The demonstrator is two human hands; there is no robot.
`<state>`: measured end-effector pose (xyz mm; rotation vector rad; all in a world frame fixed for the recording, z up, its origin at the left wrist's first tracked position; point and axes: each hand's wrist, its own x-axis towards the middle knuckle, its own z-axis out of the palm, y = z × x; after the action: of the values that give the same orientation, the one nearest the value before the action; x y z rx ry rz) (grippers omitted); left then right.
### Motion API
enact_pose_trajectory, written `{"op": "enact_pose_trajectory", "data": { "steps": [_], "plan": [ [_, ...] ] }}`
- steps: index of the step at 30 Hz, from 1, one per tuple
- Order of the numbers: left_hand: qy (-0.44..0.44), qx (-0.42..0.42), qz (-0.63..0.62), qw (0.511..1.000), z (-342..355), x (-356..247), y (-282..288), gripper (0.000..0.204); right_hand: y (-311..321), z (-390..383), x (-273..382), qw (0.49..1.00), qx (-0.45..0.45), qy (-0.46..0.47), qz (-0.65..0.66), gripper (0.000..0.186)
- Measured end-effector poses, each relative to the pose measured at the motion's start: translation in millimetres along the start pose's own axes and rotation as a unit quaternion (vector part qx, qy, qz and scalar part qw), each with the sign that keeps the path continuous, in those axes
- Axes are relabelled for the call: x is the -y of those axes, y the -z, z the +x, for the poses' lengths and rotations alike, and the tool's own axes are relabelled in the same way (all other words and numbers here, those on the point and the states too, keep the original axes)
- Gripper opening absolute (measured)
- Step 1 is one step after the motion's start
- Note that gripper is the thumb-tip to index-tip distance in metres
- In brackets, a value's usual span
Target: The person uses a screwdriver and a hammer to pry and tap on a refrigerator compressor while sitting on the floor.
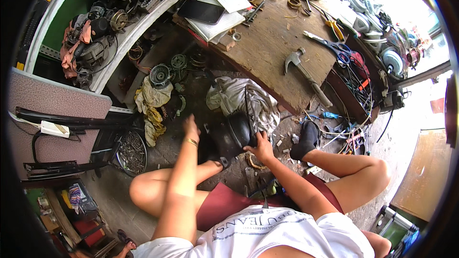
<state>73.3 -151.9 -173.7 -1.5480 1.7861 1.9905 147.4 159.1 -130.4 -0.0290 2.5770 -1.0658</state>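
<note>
A black, rounded, drum-like housing (224,138) stands on the floor between my bent legs; its exact kind I cannot make out. My right hand (260,149) grips its right edge, with the thumb toward me and the fingers along the rim. My left hand (191,128), below a gold-coloured bracelet, is raised just left of the housing, seen edge-on with its fingers stretched out and nothing visible in them. A dark cord rises from the far side of the housing. Behind it lies a crumpled whitish cloth (229,93).
A low wooden table (267,43) ahead carries a hammer (306,74), scissors (330,45), pliers (334,28) and a black phone (201,11). Round metal motor parts (161,75) and a stained yellow rag (153,119) lie left. A basin of small metal pieces (131,152) stands by my left knee.
</note>
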Motion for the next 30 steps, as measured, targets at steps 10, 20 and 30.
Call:
{"op": "enact_pose_trajectory", "data": {
  "steps": [10, 20, 30],
  "plan": [
    [0.185, 0.159, -0.076, 0.967, -116, 85, 6, 0.053, -20, 6, -91, 0.975, -0.072, -0.068, 0.201, 0.057],
    [0.244, 0.209, -0.093, 0.943, -119, 89, -2, 0.074, -47, -14, -33, 0.989, -0.078, -0.037, 0.122, 0.059],
    [0.198, 0.086, 0.024, 0.976, -134, 35, -55, 0.061, 23, 58, 33, 0.994, 0.003, 0.036, 0.101, 0.046]
  ]
}}
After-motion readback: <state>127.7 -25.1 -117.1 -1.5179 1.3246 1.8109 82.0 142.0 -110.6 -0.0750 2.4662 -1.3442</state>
